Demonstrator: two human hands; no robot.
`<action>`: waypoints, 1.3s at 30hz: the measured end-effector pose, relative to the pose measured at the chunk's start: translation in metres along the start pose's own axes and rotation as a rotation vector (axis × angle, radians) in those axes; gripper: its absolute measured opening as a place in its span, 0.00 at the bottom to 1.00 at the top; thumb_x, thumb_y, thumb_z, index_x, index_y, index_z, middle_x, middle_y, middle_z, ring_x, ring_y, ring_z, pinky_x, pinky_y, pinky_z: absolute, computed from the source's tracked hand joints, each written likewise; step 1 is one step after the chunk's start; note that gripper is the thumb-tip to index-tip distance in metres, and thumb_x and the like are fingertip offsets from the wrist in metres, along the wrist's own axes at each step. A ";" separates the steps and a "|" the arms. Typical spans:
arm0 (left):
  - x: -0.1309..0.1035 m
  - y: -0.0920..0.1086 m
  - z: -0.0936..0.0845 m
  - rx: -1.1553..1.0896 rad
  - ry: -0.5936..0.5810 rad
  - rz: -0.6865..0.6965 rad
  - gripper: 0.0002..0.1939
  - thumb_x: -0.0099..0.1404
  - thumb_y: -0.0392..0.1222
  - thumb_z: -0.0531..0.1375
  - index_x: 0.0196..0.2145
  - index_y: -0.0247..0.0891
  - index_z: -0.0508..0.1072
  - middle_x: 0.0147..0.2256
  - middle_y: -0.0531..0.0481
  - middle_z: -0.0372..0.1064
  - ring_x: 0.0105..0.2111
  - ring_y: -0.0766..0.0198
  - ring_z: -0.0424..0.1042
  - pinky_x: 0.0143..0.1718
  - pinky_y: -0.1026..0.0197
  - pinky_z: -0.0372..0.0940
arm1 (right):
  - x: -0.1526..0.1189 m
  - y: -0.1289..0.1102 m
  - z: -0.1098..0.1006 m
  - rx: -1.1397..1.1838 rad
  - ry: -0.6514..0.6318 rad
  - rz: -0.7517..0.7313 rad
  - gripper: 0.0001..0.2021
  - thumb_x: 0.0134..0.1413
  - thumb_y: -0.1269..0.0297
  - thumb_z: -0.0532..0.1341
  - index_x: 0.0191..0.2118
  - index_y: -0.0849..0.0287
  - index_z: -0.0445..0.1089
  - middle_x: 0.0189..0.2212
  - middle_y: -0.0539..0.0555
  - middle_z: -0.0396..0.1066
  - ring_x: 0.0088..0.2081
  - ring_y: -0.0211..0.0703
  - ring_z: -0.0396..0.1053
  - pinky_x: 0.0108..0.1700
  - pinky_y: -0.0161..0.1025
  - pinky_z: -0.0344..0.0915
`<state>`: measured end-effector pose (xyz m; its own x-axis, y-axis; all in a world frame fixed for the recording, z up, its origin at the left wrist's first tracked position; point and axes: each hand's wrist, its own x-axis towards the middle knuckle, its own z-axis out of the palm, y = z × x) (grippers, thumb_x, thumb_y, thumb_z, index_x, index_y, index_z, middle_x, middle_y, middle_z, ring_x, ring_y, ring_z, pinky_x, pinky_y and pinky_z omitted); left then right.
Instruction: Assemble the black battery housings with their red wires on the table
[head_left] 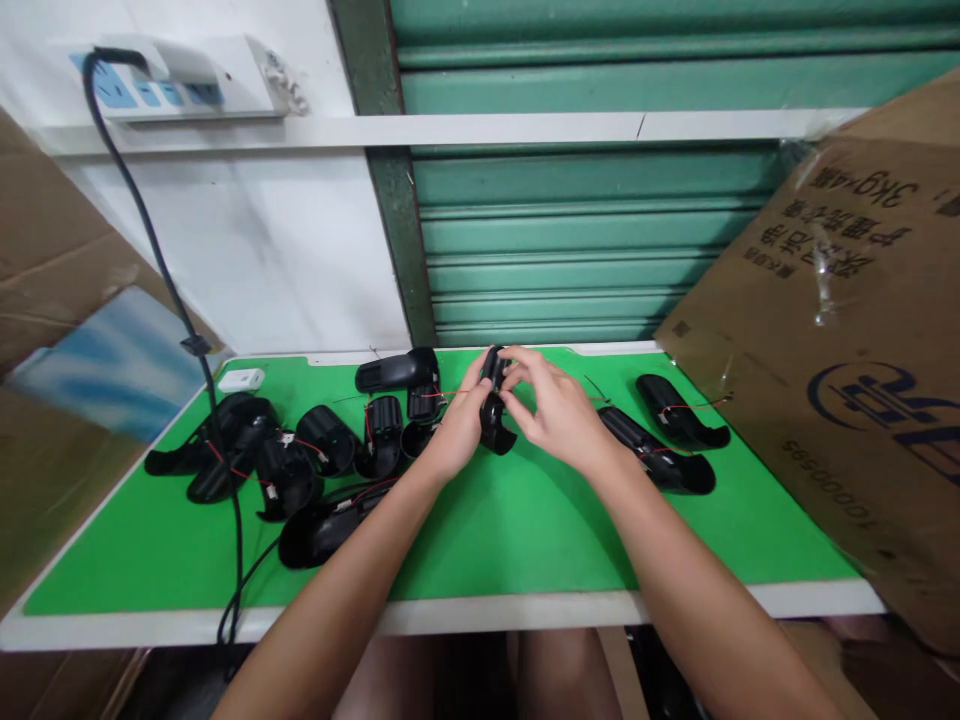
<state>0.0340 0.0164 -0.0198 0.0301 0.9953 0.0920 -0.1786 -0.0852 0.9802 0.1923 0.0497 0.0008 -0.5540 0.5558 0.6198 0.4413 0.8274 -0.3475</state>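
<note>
Above the middle of the green mat, my left hand is closed round a black plastic housing, which has a curved, flared lower end. My right hand is at the housing's right side, thumb and fingers bent, with the fingertips at its upper part. Whether those fingertips pinch a small piece is too small to make out. A thin red wire runs out to the left of my left hand. Similar black housings with red and black wires lie just left of my hands. Another wired housing lies by my right forearm.
More housings cluster at the left, and one lies far right. A black cable hangs from a power strip across the table's left side. A large cardboard box borders the right. A white adapter lies back left.
</note>
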 end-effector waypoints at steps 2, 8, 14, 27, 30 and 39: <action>0.000 0.000 0.001 -0.004 0.001 0.008 0.28 0.73 0.47 0.51 0.69 0.44 0.59 0.69 0.51 0.59 0.71 0.56 0.55 0.72 0.53 0.47 | 0.000 -0.001 0.000 -0.026 0.004 -0.004 0.25 0.63 0.72 0.57 0.63 0.54 0.56 0.37 0.53 0.77 0.43 0.51 0.76 0.49 0.46 0.70; -0.001 0.000 0.002 -0.024 0.024 0.015 0.28 0.72 0.44 0.51 0.67 0.40 0.60 0.65 0.47 0.65 0.69 0.55 0.58 0.71 0.53 0.50 | -0.001 -0.005 0.000 -0.106 -0.015 0.029 0.20 0.63 0.71 0.57 0.60 0.53 0.59 0.38 0.52 0.79 0.41 0.51 0.78 0.45 0.44 0.70; -0.001 -0.001 0.002 -0.023 0.037 0.020 0.28 0.71 0.44 0.52 0.67 0.40 0.61 0.67 0.47 0.62 0.69 0.56 0.57 0.71 0.55 0.48 | -0.002 -0.007 0.001 -0.168 -0.036 0.016 0.16 0.65 0.70 0.55 0.57 0.55 0.60 0.40 0.55 0.80 0.40 0.52 0.79 0.43 0.44 0.70; -0.001 -0.002 -0.001 0.048 0.025 0.072 0.30 0.69 0.43 0.51 0.68 0.38 0.60 0.69 0.45 0.58 0.71 0.53 0.53 0.73 0.53 0.44 | -0.001 -0.012 0.001 -0.351 -0.036 -0.114 0.12 0.66 0.73 0.53 0.51 0.57 0.65 0.35 0.56 0.80 0.32 0.48 0.75 0.41 0.42 0.63; -0.007 0.003 -0.003 0.194 0.024 0.150 0.33 0.66 0.39 0.53 0.68 0.40 0.60 0.71 0.47 0.54 0.72 0.52 0.48 0.73 0.52 0.41 | 0.000 -0.015 0.000 -0.360 -0.058 -0.126 0.10 0.67 0.74 0.52 0.48 0.57 0.66 0.31 0.55 0.78 0.30 0.46 0.72 0.39 0.41 0.59; -0.013 0.008 0.001 0.316 -0.013 0.150 0.33 0.70 0.40 0.55 0.70 0.42 0.55 0.71 0.46 0.52 0.72 0.54 0.48 0.74 0.52 0.39 | 0.001 -0.015 -0.002 -0.239 -0.076 -0.134 0.12 0.64 0.76 0.51 0.48 0.56 0.67 0.33 0.54 0.77 0.34 0.48 0.73 0.46 0.44 0.64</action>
<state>0.0327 0.0026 -0.0130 0.0394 0.9700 0.2398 0.1313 -0.2429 0.9611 0.1865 0.0375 0.0083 -0.6659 0.4547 0.5914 0.5095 0.8563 -0.0847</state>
